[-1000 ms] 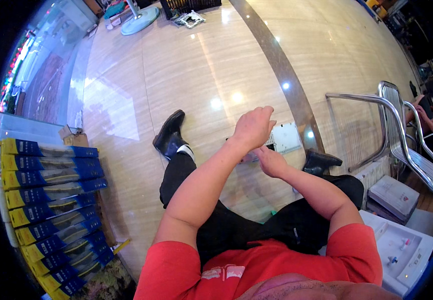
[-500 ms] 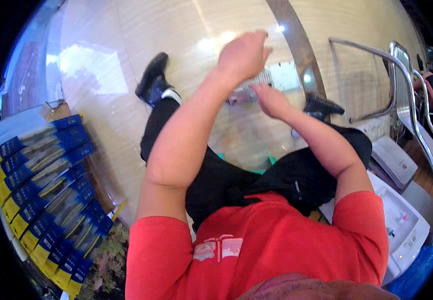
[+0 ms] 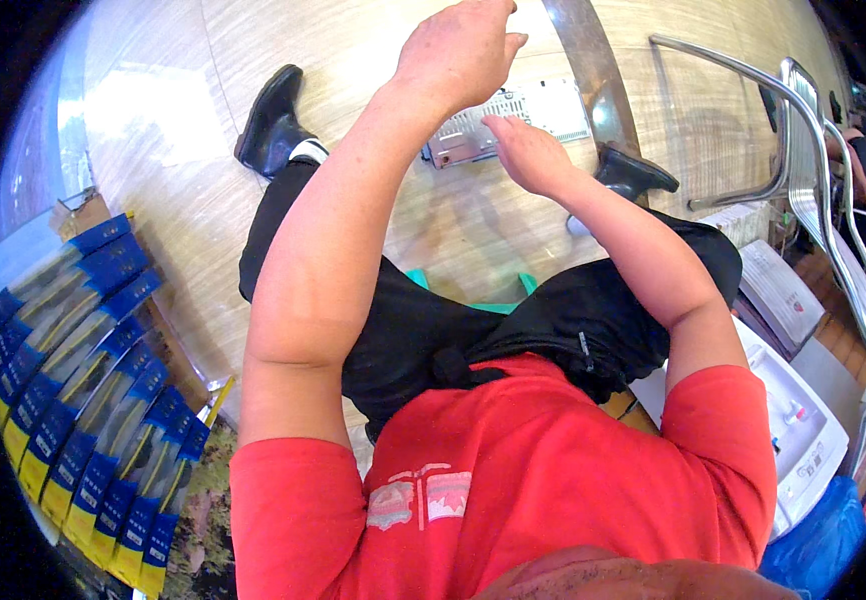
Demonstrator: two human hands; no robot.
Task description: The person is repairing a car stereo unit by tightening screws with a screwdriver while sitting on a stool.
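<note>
As right fingers (image 3: 502, 128) point left, metal casing (image 3: 515, 105) beneath

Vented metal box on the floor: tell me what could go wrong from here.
The bare right hand is close to the vented metal box, so an edge might scratch it. The box lies on a shiny floor and could slide if pushed. The right boot is close by and might knock it if that foot shifts.
</note>
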